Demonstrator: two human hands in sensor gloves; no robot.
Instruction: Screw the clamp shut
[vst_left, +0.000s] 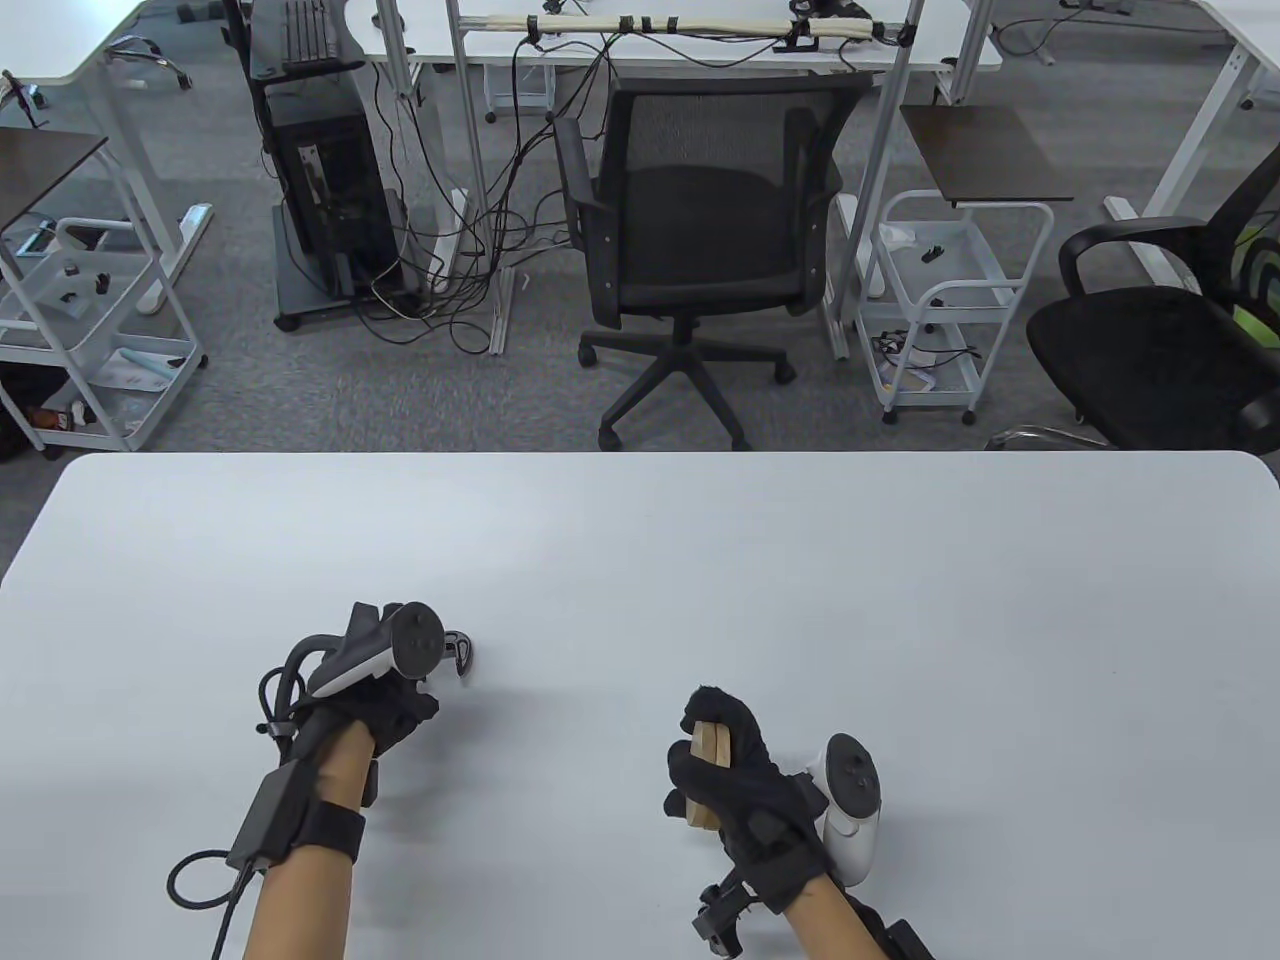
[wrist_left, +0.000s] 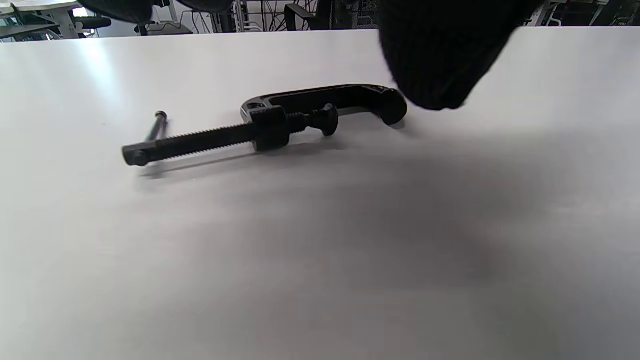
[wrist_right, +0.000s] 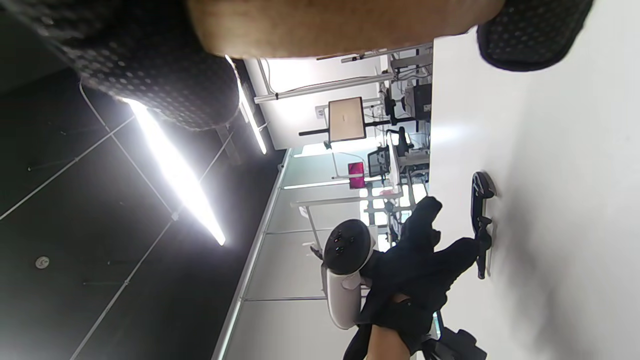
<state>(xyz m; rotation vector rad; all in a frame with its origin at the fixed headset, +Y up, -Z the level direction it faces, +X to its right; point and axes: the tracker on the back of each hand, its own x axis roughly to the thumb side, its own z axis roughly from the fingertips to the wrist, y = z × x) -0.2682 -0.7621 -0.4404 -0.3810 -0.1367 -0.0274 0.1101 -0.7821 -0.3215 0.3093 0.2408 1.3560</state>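
A black C-clamp (wrist_left: 280, 125) lies flat on the white table (vst_left: 640, 560), its long screw backed far out and the jaws apart. In the table view only its curved end (vst_left: 460, 650) shows beyond my left hand (vst_left: 400, 700). My left hand hovers over the clamp with loose fingers (wrist_left: 435, 65), and the frames show no grip on it. The right wrist view shows that hand (wrist_right: 425, 260) next to the clamp (wrist_right: 481, 220). My right hand (vst_left: 730, 770) grips two stacked wooden blocks (vst_left: 712, 748) above the table at the front right.
A black office chair (vst_left: 700, 230) and a white trolley (vst_left: 940, 300) stand beyond the table's far edge. The table's front edge is close under my forearms.
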